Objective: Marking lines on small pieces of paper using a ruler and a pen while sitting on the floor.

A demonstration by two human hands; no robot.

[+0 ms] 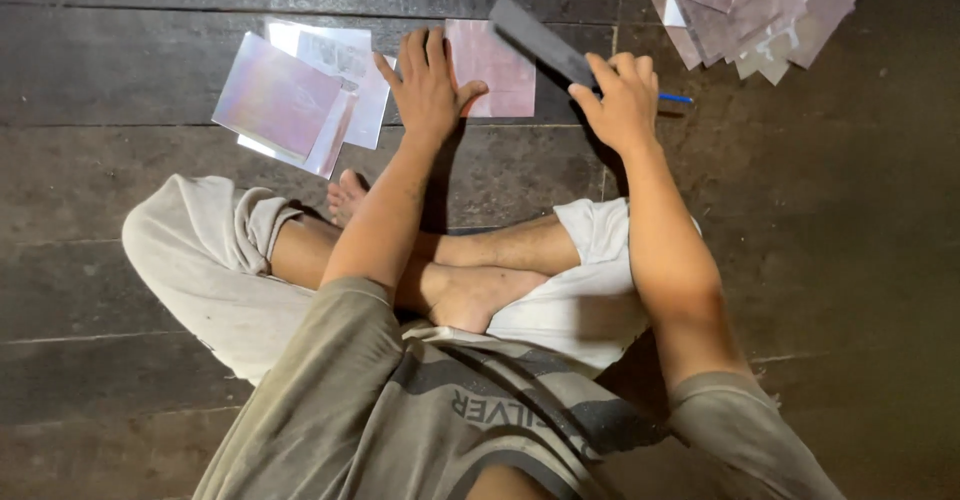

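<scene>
The left hand (428,85) lies flat with fingers spread wide, its palm and thumb pressing on the left edge of a pinkish, shiny square sheet (495,68) that rests on the dark plank floor (150,150) just beyond the crossed legs. The right hand (622,100) is closed around a long dark flat strip (540,40), seemingly a ruler or straightedge, which slants from the hand up and to the left across the sheet's far right corner; a thin blue tip, probably a pen or marker (677,98), sticks out to the right of the same fist, though how it is gripped is hidden. To do this step well, it seems wise to keep the left palm bearing down evenly so the slick sheet cannot slide on the boards, and to settle the strip flat against the sheet before any line or cut is made, since it looks raised at its far end. Fingertips are best kept back from the strip's working edge. To the left, touching the left hand's little-finger side, lies a small fanned stack of similar iridescent sheets (290,95). Far right, a looser pile of duller purplish sheets (755,5) sits well apart.
</scene>
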